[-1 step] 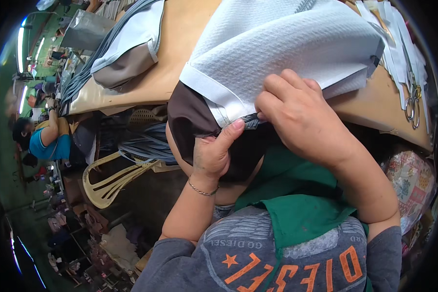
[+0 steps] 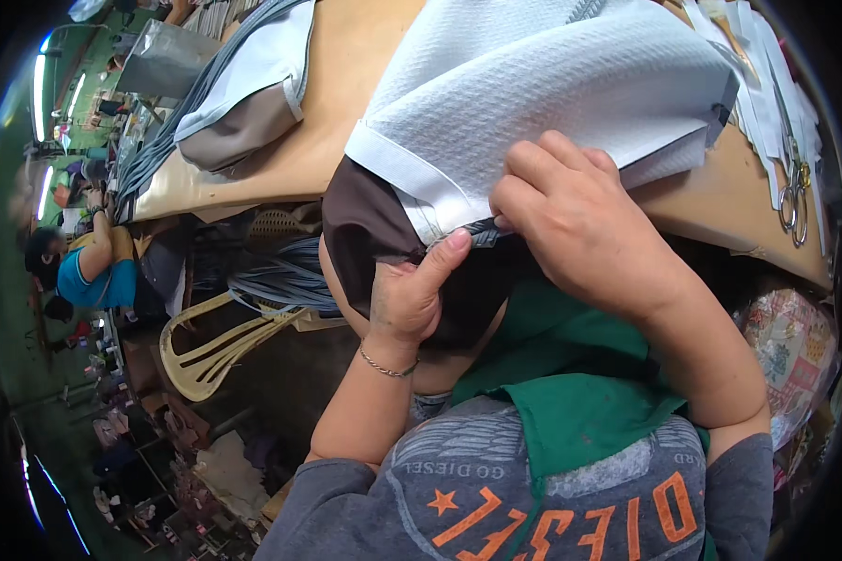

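A large piece of white textured fabric (image 2: 533, 103) drapes over the table edge, with a smooth white band (image 2: 407, 173) along its near left side. Dark brown shiny cloth (image 2: 360, 210) hangs below that band. My left hand (image 2: 407, 299) is closed on the fabric edge, thumb on top where the band meets a narrow dark grey trim strip (image 2: 482, 232). Close beside it, my right hand (image 2: 571, 206) pinches the strip's other end, fingers curled over the white fabric. The fingertips under the cloth are hidden.
Another white-and-brown piece (image 2: 243, 131) lies on the tan table (image 2: 337, 75) at left, by grey cords (image 2: 159, 140). Scissors (image 2: 795, 201) and white strips sit at right. Below are a cream plastic chair (image 2: 196, 346) and a wrapped bundle (image 2: 791, 355). Another person (image 2: 94, 266) is far left.
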### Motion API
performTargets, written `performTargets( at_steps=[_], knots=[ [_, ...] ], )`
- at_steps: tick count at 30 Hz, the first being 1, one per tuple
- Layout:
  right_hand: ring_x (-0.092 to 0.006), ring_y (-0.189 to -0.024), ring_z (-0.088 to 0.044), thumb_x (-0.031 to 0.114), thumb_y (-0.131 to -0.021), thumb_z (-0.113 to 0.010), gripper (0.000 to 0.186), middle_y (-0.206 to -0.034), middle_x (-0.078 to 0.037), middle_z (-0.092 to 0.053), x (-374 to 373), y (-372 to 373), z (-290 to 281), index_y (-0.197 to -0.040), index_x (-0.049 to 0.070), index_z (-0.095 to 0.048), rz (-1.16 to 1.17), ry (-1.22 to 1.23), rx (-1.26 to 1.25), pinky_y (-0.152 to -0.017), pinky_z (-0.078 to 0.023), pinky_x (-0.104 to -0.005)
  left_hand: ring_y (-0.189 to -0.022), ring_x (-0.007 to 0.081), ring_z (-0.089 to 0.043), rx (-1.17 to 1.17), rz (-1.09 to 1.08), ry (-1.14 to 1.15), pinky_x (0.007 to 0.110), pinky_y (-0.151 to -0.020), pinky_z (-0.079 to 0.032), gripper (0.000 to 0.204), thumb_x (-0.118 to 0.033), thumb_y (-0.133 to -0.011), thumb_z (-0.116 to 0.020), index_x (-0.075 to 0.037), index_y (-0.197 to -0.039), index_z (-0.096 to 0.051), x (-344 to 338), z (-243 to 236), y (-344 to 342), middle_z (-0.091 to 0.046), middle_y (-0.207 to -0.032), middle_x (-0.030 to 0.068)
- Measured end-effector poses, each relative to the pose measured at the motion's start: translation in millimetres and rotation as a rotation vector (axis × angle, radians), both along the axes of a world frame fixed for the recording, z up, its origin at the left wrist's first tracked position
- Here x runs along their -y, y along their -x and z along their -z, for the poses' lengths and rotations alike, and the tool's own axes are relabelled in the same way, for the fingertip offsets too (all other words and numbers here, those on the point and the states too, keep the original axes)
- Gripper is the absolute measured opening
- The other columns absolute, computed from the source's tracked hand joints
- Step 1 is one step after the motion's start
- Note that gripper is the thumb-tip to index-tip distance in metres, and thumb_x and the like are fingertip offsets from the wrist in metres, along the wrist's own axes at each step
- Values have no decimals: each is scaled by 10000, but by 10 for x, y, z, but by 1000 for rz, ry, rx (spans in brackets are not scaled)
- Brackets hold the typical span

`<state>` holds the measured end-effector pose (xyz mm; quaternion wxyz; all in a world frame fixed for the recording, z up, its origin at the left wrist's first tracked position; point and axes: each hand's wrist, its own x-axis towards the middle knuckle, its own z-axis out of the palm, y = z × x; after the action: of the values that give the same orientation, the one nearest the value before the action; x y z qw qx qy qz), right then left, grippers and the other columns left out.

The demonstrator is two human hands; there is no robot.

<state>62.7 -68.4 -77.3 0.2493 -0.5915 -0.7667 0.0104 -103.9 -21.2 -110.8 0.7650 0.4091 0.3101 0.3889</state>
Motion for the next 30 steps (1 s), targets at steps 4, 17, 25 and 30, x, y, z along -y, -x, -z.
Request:
performTargets(
  at_steps=[4, 17, 25, 30],
  knots=[
    [-197, -842, -488, 129, -691, -522, 65, -818, -38, -487, 3, -11, -2, -729, 77, -534, -1, 6, 20, -688, -419, -330, -829, 121, -570, -146, 82, 4, 252, -784, -454, 187, -25, -777, -623, -3, -960, -593, -24, -95, -61, -605, -910, 39],
    [-74, -570, -524, 181, -799, -628, 230, -656, -41, -595, 274, 153, 278, -745, -38, -581, 337, 489, -1595, -513, -429, -226, -785, 95, -551, -197, -23, -287, 221, -709, -431, 144, -46, -792, -615, 4, -925, -595, 88, 28, -175, -602, -862, 21],
    [-57, -567, -490, 152, -802, -617, 199, -623, -52, -584, 271, 241, 456, -721, -25, -576, 327, 254, -1407, -500, -403, -219, -813, 92, -542, -139, -119, -200, 228, -745, -422, 137, -46, -794, -613, -18, -927, -596, 126, 12, -270, -597, -888, 32],
    [-55, -588, -480, 144, -799, -619, 186, -634, -62, -580, 211, 241, 470, -727, -23, -582, 273, 154, -1339, -512, -403, -231, -863, 133, -554, -101, -122, 91, 268, -800, -429, 192, -50, -816, -581, 9, -998, -558, 105, -47, -262, -592, -940, 61]
  ],
)
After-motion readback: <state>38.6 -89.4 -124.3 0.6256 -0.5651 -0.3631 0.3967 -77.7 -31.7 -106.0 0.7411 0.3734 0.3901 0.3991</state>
